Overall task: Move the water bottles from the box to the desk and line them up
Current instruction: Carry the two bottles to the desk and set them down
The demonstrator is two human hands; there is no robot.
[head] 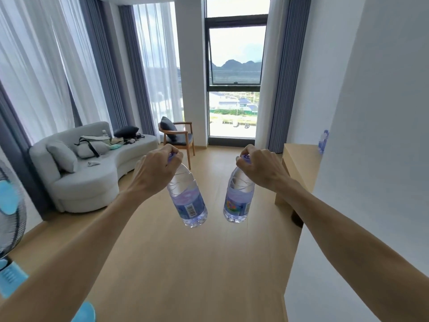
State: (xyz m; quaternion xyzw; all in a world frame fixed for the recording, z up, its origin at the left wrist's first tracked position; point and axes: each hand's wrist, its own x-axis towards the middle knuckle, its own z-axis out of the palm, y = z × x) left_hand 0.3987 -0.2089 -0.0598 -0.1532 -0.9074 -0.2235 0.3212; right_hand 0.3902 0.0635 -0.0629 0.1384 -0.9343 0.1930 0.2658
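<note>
My left hand (155,169) grips a clear water bottle (188,198) by its purple cap, and the bottle hangs down over the wooden floor. A second water bottle (238,197) with a blue label hangs the same way from my right hand (260,167), which is closed around its cap. Both arms are stretched out in front of me at about the same height. The light wooden desk (299,163) stands ahead on the right against a white wall. Partly hidden by that wall, at least one bottle (323,140) stands on it. The box is not in view.
A white wall corner (348,205) juts out close on my right. A grey sofa (92,168) with cushions and bags lines the left side, a wooden chair (178,135) stands by the window, and a blue fan (11,217) is at the left edge. Wooden floor lies ahead.
</note>
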